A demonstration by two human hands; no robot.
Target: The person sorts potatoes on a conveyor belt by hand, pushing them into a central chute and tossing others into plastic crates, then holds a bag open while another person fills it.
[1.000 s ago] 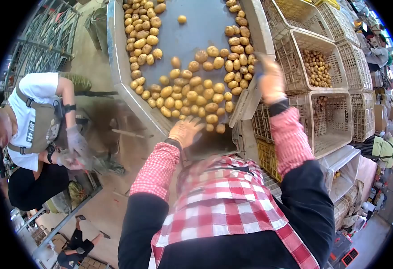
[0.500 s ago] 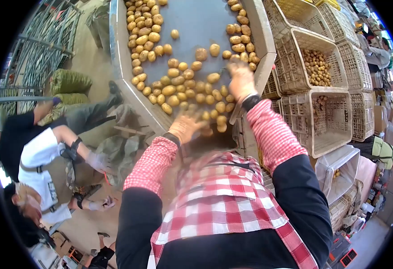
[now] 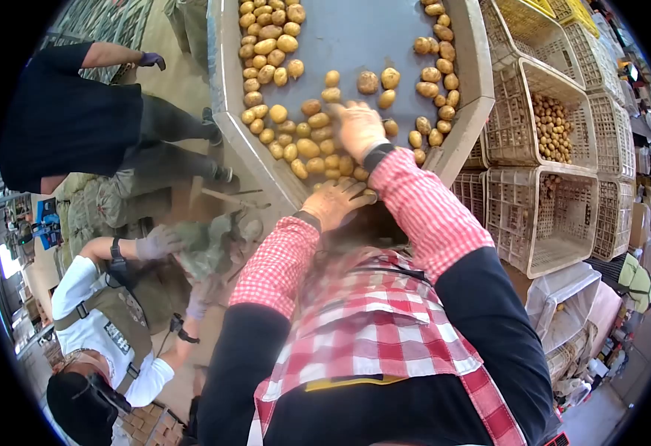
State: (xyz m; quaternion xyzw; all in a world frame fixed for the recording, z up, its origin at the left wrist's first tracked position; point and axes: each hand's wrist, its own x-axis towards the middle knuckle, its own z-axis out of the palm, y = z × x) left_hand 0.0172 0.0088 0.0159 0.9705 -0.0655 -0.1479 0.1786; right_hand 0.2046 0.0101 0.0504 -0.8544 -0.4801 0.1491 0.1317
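Note:
Many yellow potatoes (image 3: pixel 267 53) lie on a grey sorting table (image 3: pixel 225 89) ahead of me. My right hand (image 3: pixel 357 128), gloved, rests palm down on the potatoes near the table's near end; whether its fingers grip one is hidden. My left hand (image 3: pixel 335 201), also gloved, sits at the table's near edge with fingers spread, touching the closest potatoes. Both arms wear red checked sleeves.
Plastic crates stand to the right: one holds small potatoes (image 3: pixel 552 126), and the one (image 3: pixel 541 215) below it looks nearly bare. On the left, a person in a white shirt (image 3: pixel 91 320) handles a green sack (image 3: pixel 210 249). Another person in black (image 3: pixel 65 111) stands behind.
My right hand has come back from the table's right rim to the potatoes in the middle. My left hand stays at the near edge. The view has shifted and the people on the left have moved.

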